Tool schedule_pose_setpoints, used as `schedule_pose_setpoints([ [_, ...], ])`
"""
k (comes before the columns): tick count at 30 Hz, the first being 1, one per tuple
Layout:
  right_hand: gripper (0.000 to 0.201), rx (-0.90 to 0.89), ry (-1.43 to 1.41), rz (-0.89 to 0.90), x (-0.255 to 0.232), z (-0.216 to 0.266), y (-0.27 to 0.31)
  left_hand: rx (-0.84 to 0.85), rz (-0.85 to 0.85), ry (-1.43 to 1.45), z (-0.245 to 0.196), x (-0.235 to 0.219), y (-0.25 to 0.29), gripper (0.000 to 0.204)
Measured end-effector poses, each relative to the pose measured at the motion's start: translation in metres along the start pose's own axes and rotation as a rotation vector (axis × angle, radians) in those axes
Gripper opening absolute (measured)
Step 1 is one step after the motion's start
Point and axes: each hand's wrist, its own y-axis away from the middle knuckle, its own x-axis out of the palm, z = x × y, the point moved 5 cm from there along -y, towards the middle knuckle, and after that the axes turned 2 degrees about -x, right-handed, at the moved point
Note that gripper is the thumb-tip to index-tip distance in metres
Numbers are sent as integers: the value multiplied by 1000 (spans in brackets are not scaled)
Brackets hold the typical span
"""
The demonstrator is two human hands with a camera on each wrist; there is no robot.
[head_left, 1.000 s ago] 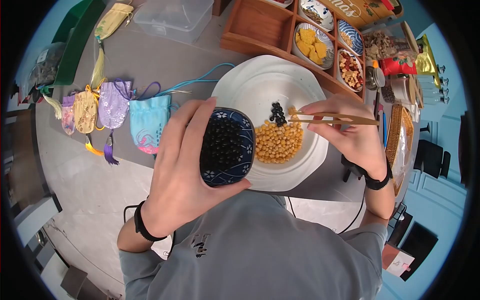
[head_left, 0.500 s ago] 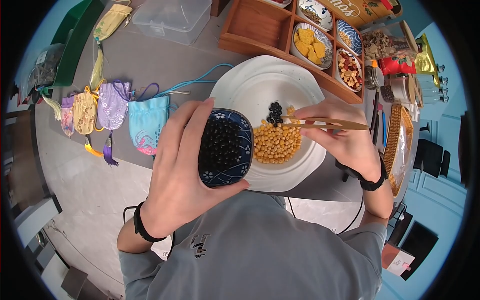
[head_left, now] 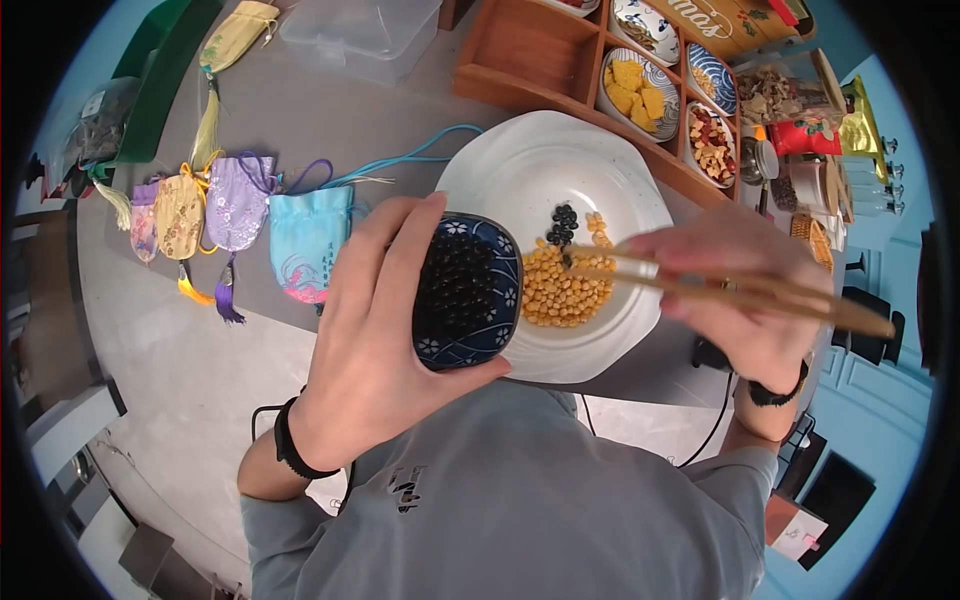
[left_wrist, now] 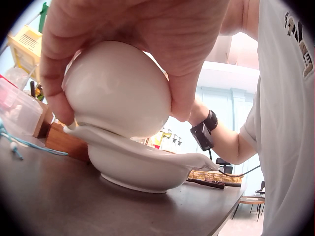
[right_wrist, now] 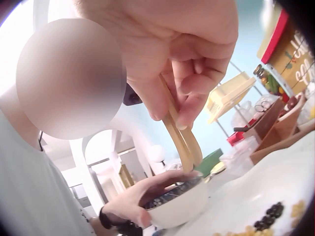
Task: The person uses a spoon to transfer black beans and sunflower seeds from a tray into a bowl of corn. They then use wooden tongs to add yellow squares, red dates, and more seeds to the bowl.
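My left hand [head_left: 370, 330] grips a blue-patterned bowl [head_left: 505, 290] of black beans [head_left: 455, 290], tilted over the left side of a wide white dish [head_left: 630, 330]. In the left wrist view the bowl's white underside [left_wrist: 115, 91] overlaps the dish rim [left_wrist: 147, 152]. Yellow kernels [head_left: 565, 290] lie in the dish, with a small cluster of black beans [head_left: 563, 222] above them. My right hand [head_left: 745, 285] pinches wooden tweezers [head_left: 630, 262]; a small dark thing shows at their tips over the kernels. In the right wrist view the tweezers [right_wrist: 182, 145] point down, fingers curled round them.
A divided wooden tray [head_left: 480, 90] holding small food dishes stands behind the white dish. Drawstring pouches [head_left: 310, 240] with cords lie to the left, near a clear plastic box [head_left: 365, 35] and a green bin [head_left: 150, 110]. Jars [head_left: 765, 160] stand at the right.
My right hand has moved right and the tweezers appear larger, their tips lower beside the black cluster. The left hand still holds the bowl. The head view has shifted slightly.
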Motion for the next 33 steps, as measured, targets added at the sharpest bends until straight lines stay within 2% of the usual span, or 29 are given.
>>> schedule_pose_setpoints([
  [2,27,-171,27,96,9,13,-9,14,-6,3,0,0,0,116],
  [8,27,-93,51,79,32,20,-16,17,-22,-1,1,0,0,119],
  [12,27,-61,108,55,9,14,-13,14,-26,-6,1,0,0,121],
  [17,23,135,235,18,-3,-14,5,3,-20,6,3,1,0,122],
  [18,19,82,244,59,0,-24,9,0,-17,5,3,1,0,122],
  [21,20,111,205,116,13,-33,14,4,-13,15,1,1,-1,116],
  [30,21,135,136,155,25,-40,13,23,-17,11,2,2,0,117],
  [33,21,132,140,161,26,-41,13,14,-24,-19,3,2,1,125],
])
